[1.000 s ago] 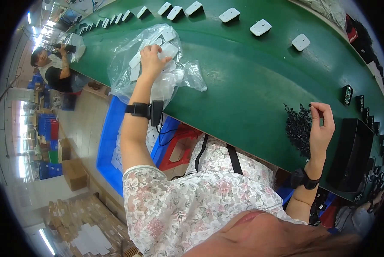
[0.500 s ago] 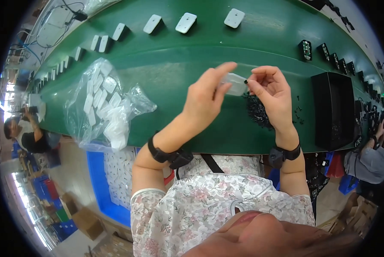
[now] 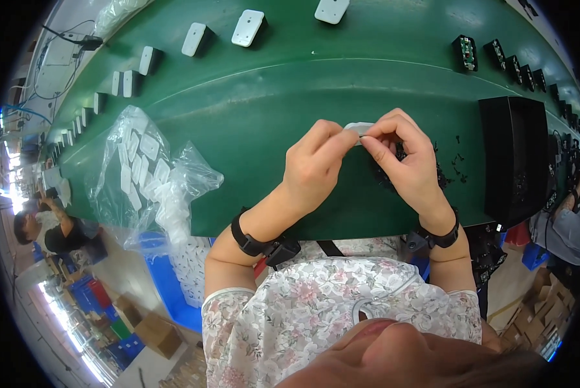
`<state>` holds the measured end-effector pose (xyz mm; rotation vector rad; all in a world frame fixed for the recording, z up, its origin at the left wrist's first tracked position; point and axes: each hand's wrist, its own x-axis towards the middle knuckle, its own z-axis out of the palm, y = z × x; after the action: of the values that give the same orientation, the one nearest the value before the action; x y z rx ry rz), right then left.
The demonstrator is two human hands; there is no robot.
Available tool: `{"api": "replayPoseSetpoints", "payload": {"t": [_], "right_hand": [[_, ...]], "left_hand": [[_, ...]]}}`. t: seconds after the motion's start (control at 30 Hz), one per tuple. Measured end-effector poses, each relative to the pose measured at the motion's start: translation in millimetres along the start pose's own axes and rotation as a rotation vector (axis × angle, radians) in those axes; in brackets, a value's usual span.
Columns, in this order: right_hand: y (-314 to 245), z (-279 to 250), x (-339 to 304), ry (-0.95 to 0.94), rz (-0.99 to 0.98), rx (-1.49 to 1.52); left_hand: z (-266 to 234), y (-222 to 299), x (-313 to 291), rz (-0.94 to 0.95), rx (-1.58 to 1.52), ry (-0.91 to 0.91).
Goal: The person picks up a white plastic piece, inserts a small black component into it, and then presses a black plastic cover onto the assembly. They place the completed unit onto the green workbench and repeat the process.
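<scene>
Over the green workbench, my left hand (image 3: 314, 165) has its fingers closed at the near edge of a white plastic cover (image 3: 358, 126) and appears to grip it. My right hand (image 3: 408, 158) meets it there, thumb and forefinger pinched on a tiny black part (image 3: 362, 136). The fingertips of both hands almost touch and hide most of that part. Behind my right hand lies a pile of small black parts (image 3: 400, 152), largely covered by the hand.
Left, a clear plastic bag (image 3: 144, 174) holds white covers. White-topped boxes (image 3: 248, 28) line the bench's far side; black housings with circuit boards (image 3: 466, 53) stand far right. A black tray (image 3: 516, 158) is right of the pile. A blue crate (image 3: 173, 291) sits below. Other people work at both sides.
My left fingers have come down from spread to closed, against my right fingertips at the cover. The whole view has shifted a little, moving the far boxes up and left.
</scene>
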<state>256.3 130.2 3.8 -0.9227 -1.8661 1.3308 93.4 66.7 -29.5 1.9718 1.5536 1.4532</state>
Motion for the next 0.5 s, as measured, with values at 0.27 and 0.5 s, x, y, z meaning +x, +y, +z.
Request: {"api": "replayPoseSetpoints", "payload": {"t": [0.27,0.5], "right_hand": [[6,4,-4,0.015,-0.175,-0.079],[7,6,-2,0.087,-0.159,-0.151]], "left_hand": [[0,9,1,-0.640,-0.779,-0.002],[1,14,1,-0.667,-0.854,-0.019]]}}
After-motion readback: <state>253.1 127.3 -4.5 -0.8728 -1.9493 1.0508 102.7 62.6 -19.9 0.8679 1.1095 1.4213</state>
